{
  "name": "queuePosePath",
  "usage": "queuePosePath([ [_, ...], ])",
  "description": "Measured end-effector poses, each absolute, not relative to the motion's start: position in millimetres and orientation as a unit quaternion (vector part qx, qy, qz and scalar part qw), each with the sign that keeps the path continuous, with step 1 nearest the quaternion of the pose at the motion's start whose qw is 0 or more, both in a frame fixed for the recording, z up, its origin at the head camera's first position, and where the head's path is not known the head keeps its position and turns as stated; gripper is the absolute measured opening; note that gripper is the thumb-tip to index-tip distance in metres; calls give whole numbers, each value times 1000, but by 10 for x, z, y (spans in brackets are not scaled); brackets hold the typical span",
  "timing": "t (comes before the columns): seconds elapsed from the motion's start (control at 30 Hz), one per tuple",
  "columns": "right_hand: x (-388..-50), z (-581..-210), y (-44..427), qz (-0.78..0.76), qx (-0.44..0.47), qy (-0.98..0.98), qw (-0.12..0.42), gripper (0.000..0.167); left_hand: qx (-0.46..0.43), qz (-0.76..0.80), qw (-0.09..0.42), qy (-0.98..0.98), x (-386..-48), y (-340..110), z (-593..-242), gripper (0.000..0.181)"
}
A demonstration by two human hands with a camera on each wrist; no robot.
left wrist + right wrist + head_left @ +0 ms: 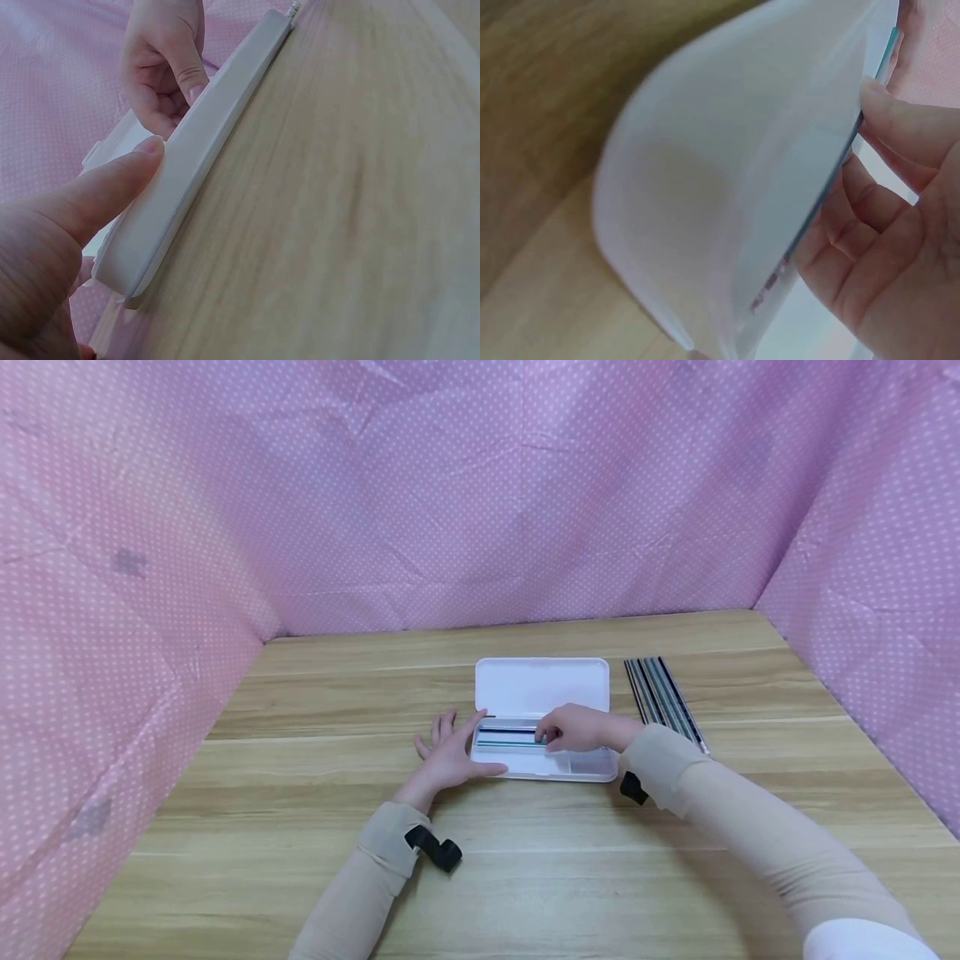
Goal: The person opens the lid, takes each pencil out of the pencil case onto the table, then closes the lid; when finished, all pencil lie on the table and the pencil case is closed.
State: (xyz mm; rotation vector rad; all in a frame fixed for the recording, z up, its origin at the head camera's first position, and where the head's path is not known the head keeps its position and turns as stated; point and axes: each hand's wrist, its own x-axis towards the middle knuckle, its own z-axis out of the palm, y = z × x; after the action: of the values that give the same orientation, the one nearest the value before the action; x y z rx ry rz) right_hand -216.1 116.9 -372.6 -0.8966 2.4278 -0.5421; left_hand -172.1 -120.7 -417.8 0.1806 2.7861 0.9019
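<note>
A white pencil case lies with its lid raised at the back. Inside it, several pencils run side by side along the length. At the case's left end, my left hand holds it between thumb on the front edge and index finger at the back corner; the other fingers spread over the table. My right hand reaches into the case from the right. Between its thumb and fingers it pinches a thin dark pencil, as the right wrist view shows.
Several more pencils, black, grey and teal, lie in a row on the wooden table right of the case. A pink dotted cloth hangs behind and at both sides.
</note>
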Motion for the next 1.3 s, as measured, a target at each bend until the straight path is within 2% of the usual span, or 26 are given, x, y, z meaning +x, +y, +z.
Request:
queuePosePath([
  [0.87, -2178, -3706, 1279, -266, -317, 886, 209, 22, 59, 305, 107, 945, -1726, -1207, -4178, 95],
  [1.0, -2180, -3686, 1309, -314, -266, 888, 203, 24, 59, 305, 106, 945, -1729, -1208, -4178, 95],
  [1.3, -2149, -3725, 1373, -434, -166, 852, 242, 32, 58, 305, 105, 945, -1727, -1209, -4183, 94],
])
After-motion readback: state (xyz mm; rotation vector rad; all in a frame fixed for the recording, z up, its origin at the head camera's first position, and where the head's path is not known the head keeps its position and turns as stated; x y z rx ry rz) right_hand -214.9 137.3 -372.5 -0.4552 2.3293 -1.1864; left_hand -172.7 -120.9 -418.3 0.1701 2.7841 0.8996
